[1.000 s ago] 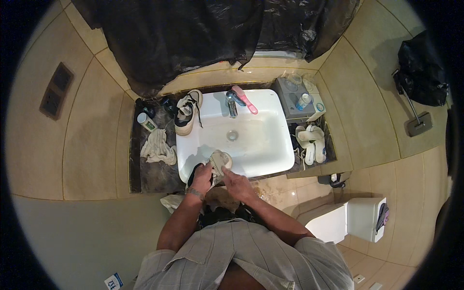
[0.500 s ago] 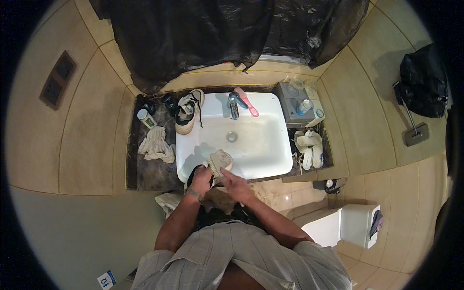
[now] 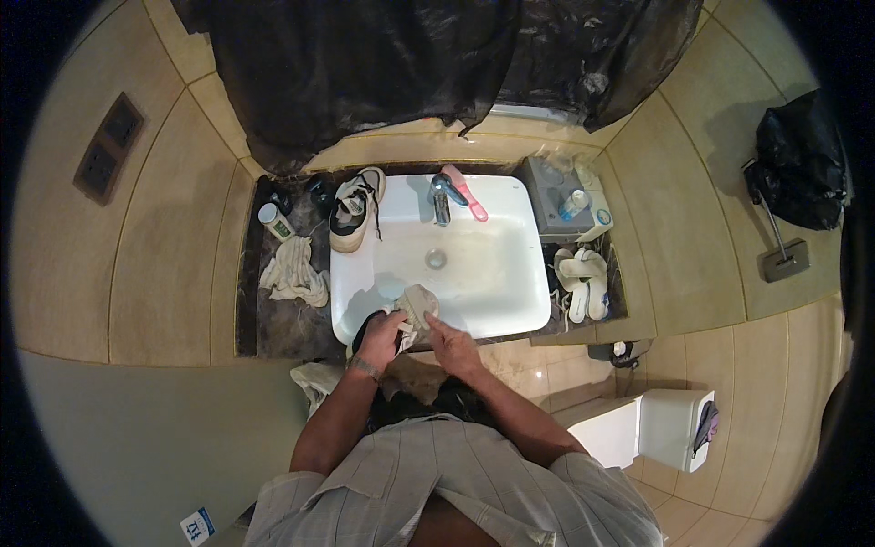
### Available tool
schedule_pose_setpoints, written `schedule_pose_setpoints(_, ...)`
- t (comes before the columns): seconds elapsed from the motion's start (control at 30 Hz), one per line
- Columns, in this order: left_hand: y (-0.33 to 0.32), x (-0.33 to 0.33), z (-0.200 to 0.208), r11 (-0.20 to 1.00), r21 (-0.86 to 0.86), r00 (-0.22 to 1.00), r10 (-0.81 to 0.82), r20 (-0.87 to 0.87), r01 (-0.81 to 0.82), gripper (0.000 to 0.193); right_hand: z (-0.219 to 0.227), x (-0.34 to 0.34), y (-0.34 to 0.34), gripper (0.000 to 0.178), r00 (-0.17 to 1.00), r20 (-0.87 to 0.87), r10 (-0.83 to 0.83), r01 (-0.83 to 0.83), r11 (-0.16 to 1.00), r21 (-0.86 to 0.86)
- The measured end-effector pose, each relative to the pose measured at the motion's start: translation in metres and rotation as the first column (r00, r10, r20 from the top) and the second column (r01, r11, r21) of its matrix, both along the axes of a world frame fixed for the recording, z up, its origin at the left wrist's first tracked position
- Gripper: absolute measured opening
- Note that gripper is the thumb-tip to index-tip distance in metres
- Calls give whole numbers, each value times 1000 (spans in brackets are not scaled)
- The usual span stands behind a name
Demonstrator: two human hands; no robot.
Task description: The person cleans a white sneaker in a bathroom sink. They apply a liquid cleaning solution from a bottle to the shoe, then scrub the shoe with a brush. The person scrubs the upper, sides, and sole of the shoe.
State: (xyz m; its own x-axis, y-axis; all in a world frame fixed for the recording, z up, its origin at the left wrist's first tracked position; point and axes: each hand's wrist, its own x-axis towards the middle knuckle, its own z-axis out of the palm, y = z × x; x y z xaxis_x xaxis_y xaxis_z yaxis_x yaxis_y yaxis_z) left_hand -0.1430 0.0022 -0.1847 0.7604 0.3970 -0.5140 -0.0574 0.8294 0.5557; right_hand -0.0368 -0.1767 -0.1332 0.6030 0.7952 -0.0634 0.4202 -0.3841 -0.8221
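Note:
My left hand (image 3: 381, 341) is closed on a sneaker (image 3: 420, 299) over the front edge of the white sink (image 3: 492, 319). The shoe's pale toe points into the basin; its black part shows beside my fingers. My right hand (image 3: 452, 346) is closed on a scrub brush (image 3: 409, 321), pale and partly hidden, that lies against the shoe. Another sneaker (image 3: 355, 214), pale with a dark inside and loose laces, rests on the sink's left rim. A pink brush (image 3: 467, 193) lies behind the basin, next to the faucet (image 3: 442, 202).
Left of the sink are a crumpled white cloth (image 3: 295, 272) and a white bottle (image 3: 274, 221). On the right stand a grey box (image 3: 550, 205) with a clear bottle (image 3: 574, 205) on it, and white insoles (image 3: 588, 284). A toilet (image 3: 638, 428) is at lower right.
The brush has shifted slightly right along the shoe, its bristles now less visible. My right hand has moved a little to the right; my left hand stays on the shoe.

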Motion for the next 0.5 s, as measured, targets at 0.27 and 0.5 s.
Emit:
schedule_pose_setpoints(0.27, -3, 0, 24, 997, 65, 997, 37, -73, -32, 26, 24, 37, 24, 45, 987, 19, -158, 159, 987, -21)
schedule_pose_setpoints(0.5, 0, 10, 35, 990, 130, 972, -15, -236, 47, 40, 45, 41, 39, 57, 959, -80, -272, 267, 961, -69)
